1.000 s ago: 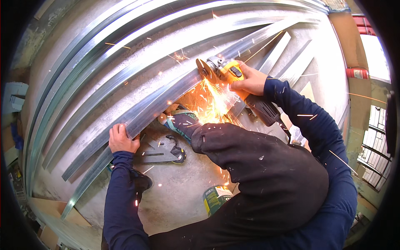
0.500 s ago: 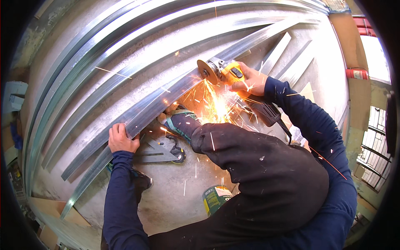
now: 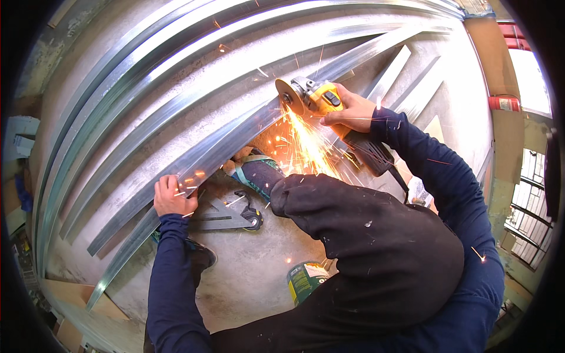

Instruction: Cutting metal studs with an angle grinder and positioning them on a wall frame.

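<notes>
My right hand (image 3: 355, 112) is wrapped round a yellow and black angle grinder (image 3: 325, 97). Its thin brown disc (image 3: 289, 96) meets a long silvery metal channel (image 3: 238, 138) that runs diagonally from lower left to upper right. A bright stream of sparks (image 3: 311, 144) falls from the contact toward my foot and knee. Further down the same channel, my left hand (image 3: 174, 197) grips it, fingers over the top and thumb toward the near side. My sandalled foot (image 3: 259, 173) is close under the channel, between my hands.
More long metal channels (image 3: 118, 97) lie on the far side, with short pieces (image 3: 389, 73) at upper right. A grey triangular square (image 3: 215, 220) and a tape measure (image 3: 252, 218) are near my left hand. A green can (image 3: 306, 282) stands by my leg. The grinder's cord (image 3: 401, 181) trails past my knee.
The grinder has shifted slightly left along the channel, its disc turned a little. The spark stream has narrowed and leans further right. My left hand stays almost where it was.
</notes>
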`<state>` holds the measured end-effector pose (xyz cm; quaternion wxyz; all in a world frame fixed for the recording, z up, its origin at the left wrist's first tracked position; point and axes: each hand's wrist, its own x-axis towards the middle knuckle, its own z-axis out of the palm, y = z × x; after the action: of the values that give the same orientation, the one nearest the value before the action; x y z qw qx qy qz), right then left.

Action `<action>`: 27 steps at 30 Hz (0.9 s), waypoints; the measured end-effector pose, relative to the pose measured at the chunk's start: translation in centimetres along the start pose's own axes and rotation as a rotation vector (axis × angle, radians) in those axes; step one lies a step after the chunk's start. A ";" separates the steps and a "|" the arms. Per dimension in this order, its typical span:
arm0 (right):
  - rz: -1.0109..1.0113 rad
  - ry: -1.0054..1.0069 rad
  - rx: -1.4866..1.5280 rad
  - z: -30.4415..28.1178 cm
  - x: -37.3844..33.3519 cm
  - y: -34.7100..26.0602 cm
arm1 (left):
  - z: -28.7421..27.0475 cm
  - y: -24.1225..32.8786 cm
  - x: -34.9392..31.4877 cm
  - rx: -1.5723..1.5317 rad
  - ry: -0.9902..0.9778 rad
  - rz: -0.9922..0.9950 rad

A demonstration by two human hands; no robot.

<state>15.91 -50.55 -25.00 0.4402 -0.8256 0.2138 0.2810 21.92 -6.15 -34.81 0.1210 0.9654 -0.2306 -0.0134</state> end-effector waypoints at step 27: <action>-0.022 0.080 0.237 -1.0 -1.7 0.1 | 0.6 -0.3 0.7 -0.054 -0.132 0.066</action>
<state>14.89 -51.25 -23.53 0.5288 -0.7806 0.2541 0.2156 22.63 -6.32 -35.49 0.1319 0.9507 -0.2694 -0.0792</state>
